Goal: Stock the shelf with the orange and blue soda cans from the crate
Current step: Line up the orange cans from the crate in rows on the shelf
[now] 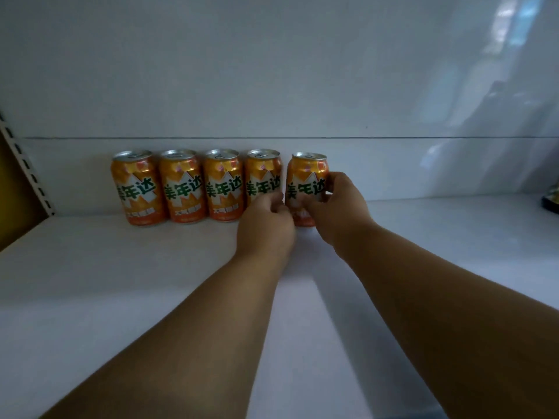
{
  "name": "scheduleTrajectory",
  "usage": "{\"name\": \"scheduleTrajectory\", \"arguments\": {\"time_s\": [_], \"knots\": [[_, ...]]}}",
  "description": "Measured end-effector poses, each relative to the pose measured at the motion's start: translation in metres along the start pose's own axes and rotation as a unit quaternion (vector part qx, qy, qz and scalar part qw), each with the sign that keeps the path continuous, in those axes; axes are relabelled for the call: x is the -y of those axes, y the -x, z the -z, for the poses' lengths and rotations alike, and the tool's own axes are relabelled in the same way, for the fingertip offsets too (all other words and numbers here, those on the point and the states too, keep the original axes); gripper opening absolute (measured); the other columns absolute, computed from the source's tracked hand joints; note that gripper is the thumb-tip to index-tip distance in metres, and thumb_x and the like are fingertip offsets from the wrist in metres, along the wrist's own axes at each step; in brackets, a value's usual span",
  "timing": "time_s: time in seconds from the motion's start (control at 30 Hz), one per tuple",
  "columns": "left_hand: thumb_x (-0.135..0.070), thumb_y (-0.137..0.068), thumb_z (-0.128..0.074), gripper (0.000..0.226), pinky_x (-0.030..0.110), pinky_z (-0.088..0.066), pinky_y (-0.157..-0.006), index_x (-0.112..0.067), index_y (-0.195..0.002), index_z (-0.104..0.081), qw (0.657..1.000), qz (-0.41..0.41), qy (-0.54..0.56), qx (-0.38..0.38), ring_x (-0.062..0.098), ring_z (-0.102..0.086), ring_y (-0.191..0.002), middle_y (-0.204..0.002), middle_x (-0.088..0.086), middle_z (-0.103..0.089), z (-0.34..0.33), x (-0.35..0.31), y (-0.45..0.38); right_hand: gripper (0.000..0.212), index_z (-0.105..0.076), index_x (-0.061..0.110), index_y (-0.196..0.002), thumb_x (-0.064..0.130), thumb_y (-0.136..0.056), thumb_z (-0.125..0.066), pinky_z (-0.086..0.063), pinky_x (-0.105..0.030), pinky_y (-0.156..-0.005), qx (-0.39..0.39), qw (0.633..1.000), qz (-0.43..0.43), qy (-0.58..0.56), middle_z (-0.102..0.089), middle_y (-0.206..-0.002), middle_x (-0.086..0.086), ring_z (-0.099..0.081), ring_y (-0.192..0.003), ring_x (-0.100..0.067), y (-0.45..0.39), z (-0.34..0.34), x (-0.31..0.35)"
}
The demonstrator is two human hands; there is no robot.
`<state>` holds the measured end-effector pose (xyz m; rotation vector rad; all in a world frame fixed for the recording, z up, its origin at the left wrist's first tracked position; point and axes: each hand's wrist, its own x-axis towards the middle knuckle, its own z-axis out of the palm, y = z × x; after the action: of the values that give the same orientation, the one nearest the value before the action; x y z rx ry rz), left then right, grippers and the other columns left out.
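From my head camera, five orange cans stand upright along the back of the white shelf (121, 267). My right hand (335, 207) grips the fifth can (305, 179), hiding its base; my left hand (266, 222), fingers curled, covers the fourth can's (262, 176) lower part, contact unclear. A dark object (552, 201) is cut off at right.

Behind it all, a plain white back panel (272, 71) catches pale window reflections on its right side. Far left, a slotted white upright (25, 164) slants along a yellowish side panel (13, 189). At the far right edge, a dark object (551, 201), mostly cut off, can't be identified.
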<state>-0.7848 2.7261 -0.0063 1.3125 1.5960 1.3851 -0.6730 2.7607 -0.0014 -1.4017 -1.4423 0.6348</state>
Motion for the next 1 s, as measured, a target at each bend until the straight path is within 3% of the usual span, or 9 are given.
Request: {"name": "scheduleTrajectory", "arguments": {"time_s": [0.1,0.27,0.4,0.53,0.7,0.93,1.0], "knots": [[-0.016,-0.098,-0.05,0.035,0.027,-0.042,-0.088,-0.027,-0.13,-0.058,1.0,-0.007,0.005,0.007,0.012,-0.055,-0.109,-0.12,-0.008,-0.062,-0.003,0.0,0.001,0.041,-0.053,0.023,-0.115,0.022,-0.083,-0.077,-0.057,-0.038,-0.087,-0.01,1.0,-0.01,0.0,-0.063,-0.096,0.011,-0.066,-0.095,-0.014,-0.008,-0.007,-0.004],[-0.01,-0.092,-0.055,0.031,0.015,-0.038,-0.068,-0.027,-0.119,-0.055,0.999,0.003,0.047,-0.013,0.006,-0.054,-0.091,-0.1,-0.013,-0.058,-0.006,0.0,-0.003,0.046,-0.052,0.019,-0.125,0.019,-0.085,-0.073,-0.054,-0.04,-0.092,-0.015,0.999,0.002,0.034,-0.063,-0.106,0.006,-0.063,-0.102,-0.018,-0.018,-0.014,-0.003],[-0.013,-0.091,-0.056,0.026,0.024,-0.041,-0.076,-0.032,-0.104,-0.046,0.999,-0.001,0.033,-0.008,0.011,-0.055,-0.091,-0.095,-0.013,-0.054,-0.007,-0.001,-0.004,0.045,-0.049,0.019,-0.131,0.017,-0.089,-0.067,-0.053,-0.045,-0.095,0.003,0.999,0.004,0.044,-0.065,-0.116,0.0,-0.062,-0.108,-0.02,-0.023,-0.017,-0.006],[-0.013,-0.091,-0.055,0.034,0.028,-0.046,-0.08,-0.03,-0.12,-0.05,1.0,0.001,0.022,0.004,0.016,-0.059,-0.099,-0.109,-0.007,-0.057,-0.007,0.0,-0.005,0.045,-0.04,0.016,-0.131,0.02,-0.093,-0.063,-0.053,-0.045,-0.094,0.01,0.997,-0.001,0.072,-0.059,-0.115,-0.001,-0.06,-0.107,-0.021,-0.027,-0.018,-0.005],[-0.014,-0.092,-0.056,0.041,0.017,-0.039,-0.065,-0.025,-0.131,-0.049,1.0,-0.005,0.025,0.01,0.012,-0.055,-0.096,-0.121,-0.005,-0.057,-0.007,0.002,-0.006,0.042,-0.046,0.018,-0.134,0.024,-0.094,-0.059,-0.05,-0.039,-0.092,0.0,0.991,0.019,0.13,-0.052,-0.128,-0.009,-0.059,-0.109,-0.026,-0.031,-0.021,-0.008],[-0.013,-0.093,-0.054,0.047,0.027,-0.046,-0.086,-0.024,-0.138,-0.045,1.0,-0.019,0.01,0.009,0.017,-0.056,-0.114,-0.133,-0.001,-0.055,-0.008,0.005,-0.009,0.033,-0.052,0.021,-0.126,0.025,-0.094,-0.059,-0.052,-0.041,-0.092,0.004,0.991,0.021,0.132,-0.061,-0.121,-0.004,-0.062,-0.108,-0.022,-0.031,-0.021,-0.011],[-0.012,-0.095,-0.052,0.044,0.017,-0.044,-0.082,-0.024,-0.137,-0.046,0.999,-0.033,0.018,0.005,0.013,-0.055,-0.112,-0.132,-0.003,-0.056,-0.007,0.003,-0.008,0.042,-0.045,0.018,-0.134,0.029,-0.096,-0.058,-0.047,-0.038,-0.098,0.005,0.991,0.008,0.136,-0.053,-0.133,-0.005,-0.056,-0.12,-0.023,-0.021,-0.018,-0.007]]}}
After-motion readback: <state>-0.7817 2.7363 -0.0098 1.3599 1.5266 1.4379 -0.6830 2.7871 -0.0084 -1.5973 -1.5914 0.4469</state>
